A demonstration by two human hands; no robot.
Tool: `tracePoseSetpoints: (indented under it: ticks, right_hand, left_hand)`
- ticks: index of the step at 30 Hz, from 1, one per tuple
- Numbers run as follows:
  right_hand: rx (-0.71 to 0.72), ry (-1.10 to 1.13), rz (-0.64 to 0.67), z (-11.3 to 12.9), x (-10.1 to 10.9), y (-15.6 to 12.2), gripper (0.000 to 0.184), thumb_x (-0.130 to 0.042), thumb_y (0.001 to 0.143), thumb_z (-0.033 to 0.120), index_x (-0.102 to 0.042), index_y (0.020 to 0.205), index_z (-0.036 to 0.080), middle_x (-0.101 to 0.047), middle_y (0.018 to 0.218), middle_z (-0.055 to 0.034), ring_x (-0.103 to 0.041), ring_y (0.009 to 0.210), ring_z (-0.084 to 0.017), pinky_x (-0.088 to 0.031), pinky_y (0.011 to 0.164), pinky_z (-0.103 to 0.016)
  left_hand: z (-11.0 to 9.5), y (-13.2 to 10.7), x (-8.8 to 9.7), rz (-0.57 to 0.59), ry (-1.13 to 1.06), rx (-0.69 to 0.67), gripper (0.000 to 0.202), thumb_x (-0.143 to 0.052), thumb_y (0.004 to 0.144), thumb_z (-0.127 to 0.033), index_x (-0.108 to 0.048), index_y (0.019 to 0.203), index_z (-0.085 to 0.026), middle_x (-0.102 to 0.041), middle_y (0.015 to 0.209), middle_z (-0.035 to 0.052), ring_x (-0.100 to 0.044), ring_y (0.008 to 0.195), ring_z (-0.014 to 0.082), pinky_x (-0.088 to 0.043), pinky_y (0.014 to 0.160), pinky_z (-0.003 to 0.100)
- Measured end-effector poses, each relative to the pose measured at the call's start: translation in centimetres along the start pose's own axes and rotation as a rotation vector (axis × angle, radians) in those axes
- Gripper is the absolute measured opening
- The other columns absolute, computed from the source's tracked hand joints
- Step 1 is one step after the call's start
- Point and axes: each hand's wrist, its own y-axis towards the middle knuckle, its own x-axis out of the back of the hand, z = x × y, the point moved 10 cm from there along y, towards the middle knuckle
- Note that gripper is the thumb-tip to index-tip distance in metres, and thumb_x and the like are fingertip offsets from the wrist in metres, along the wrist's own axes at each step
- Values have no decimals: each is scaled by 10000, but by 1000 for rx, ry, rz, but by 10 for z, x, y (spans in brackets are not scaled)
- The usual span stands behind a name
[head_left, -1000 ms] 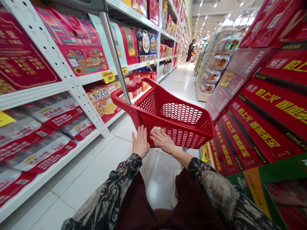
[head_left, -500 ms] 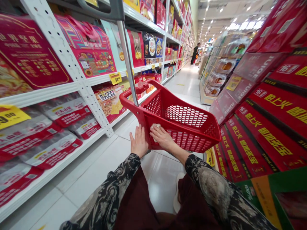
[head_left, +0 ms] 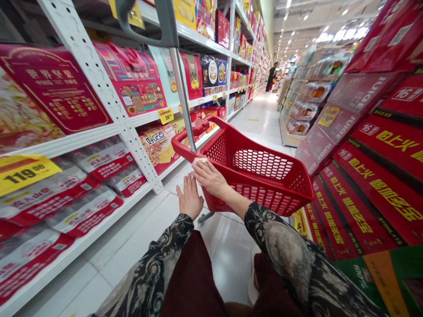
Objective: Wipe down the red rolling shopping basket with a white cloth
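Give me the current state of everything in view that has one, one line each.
Left hand: open, fingers extended; contact with the basket unclear
Right hand: fingers laid over the cloth
Pale cloth: pressed at the basket's near upper corner, partly covered
Red basket: upright, open-topped
Pull handle: standing up above the basket rim
Bottle packs: wrapped, on the lower shelf
Red drink cartons: closed, stacked
Distant person: standing

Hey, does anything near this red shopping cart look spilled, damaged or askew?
The stacked rectangular red drink cartons on the right look slanted, though that may just be wide-angle distortion. Otherwise nothing stands out: the red plastic shopping cart looks intact, and I see no spill on the glossy white floor tiles.
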Motion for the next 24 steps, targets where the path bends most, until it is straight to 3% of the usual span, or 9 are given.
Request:
tracePoseSetpoints:
  ticks: [4, 6, 8, 10, 13, 15, 19, 24]
  right_hand:
    - [49, 18, 132, 13, -36, -43, 315, -443, 885, 160, -530, 1188, 155, -458, 1352, -94, -336, 1298, -238, -339, 1034, -454]
    - [62, 39, 179, 20, -44, -62, 302, -465, 875, 166, -548, 1166, 151, -487, 1325, -101, -366, 1279, -241, -374, 1004, -442]
    - [63, 63, 169, 22, -37, -68, 318, -484, 866, 172, -546, 1177, 154, -487, 1326, -101, -364, 1281, -239, -374, 1006, -422]
    - [16, 70, 86, 15, -15, -61, 346, -473, 870, 173, -529, 1212, 170, -469, 1345, -87, -328, 1305, -227, -339, 1039, -409]
    - [-149, 39, -80, -14, 25, -41, 387, -406, 892, 153, -488, 1267, 201, -434, 1375, -60, -240, 1345, -207, -258, 1090, -424]
    - [-257, 12, -128, -35, 38, -34, 408, -394, 892, 136, -466, 1289, 194, -402, 1396, -70, -202, 1358, -208, -223, 1102, -443]
    - [-295, -13, -84, -51, 30, -49, 391, -422, 886, 140, -487, 1270, 174, -410, 1387, -88, -223, 1351, -213, -221, 1101, -455]
    - [-252, -53, -81, -41, 22, -106, 374, -409, 895, 153, -502, 1256, 185, -453, 1356, -65, -248, 1342, -217, -257, 1084, -459]
  left_hand:
    - [7, -6, -6, -21, 16, -10, 751, -475, 702, -191, -211, 1390, -47, -173, 1480, 188, -142, 1377, 273, -149, 1073, 562]
    - [7, -8, -9, -20, 18, -16, 743, -469, 705, -194, -218, 1388, -46, -172, 1481, 186, -140, 1377, 273, -142, 1073, 564]
    - [4, -6, -8, -19, 8, -20, 739, -465, 708, -199, -218, 1387, -43, -179, 1478, 191, -144, 1376, 278, -146, 1070, 569]
    - [-2, -2, -3, -26, -14, -23, 744, -467, 712, -207, -208, 1390, -44, -184, 1475, 200, -151, 1374, 285, -155, 1067, 572]
    - [-13, 8, 10, -69, -54, -32, 754, -466, 719, -207, -178, 1398, -49, -178, 1476, 204, -149, 1373, 288, -144, 1071, 571]
    - [-23, 14, 19, -101, -75, -54, 739, -452, 733, -202, -171, 1401, -57, -173, 1479, 197, -142, 1376, 282, -124, 1078, 568]
    - [-51, 12, 15, -101, -81, -147, 686, -417, 746, -172, -212, 1393, -70, -182, 1482, 172, -140, 1379, 258, -106, 1091, 554]
    - [-83, -12, -15, 5, -61, -256, 687, -424, 713, -152, -265, 1372, -43, -206, 1476, 161, -147, 1377, 261, -142, 1086, 553]
